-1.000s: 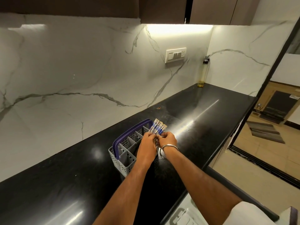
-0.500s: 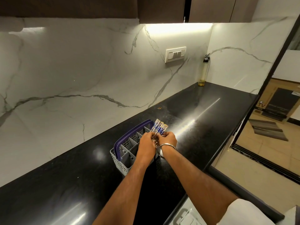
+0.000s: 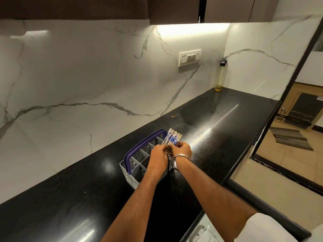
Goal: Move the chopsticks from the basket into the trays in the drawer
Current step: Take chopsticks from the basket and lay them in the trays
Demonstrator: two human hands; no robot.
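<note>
Hands unmoved, left hand (image 3: 158,158) and right hand (image 3: 182,151) grips closed around chopsticks (image 3: 172,138)

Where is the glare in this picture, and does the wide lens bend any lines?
Head view: the under-cabinet light leaves a bright streak on the black countertop; softer glints lie nearer the camera; the door frame at the right leans and bows; the chopsticks stay sharp.

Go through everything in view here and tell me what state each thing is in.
chopsticks: bundled, gripped by both hands
basket: upright on counter, handle folded to the wall side
left hand: closed on chopsticks
right hand: closed on chopsticks
oil bottle: upright, nearly empty
</note>
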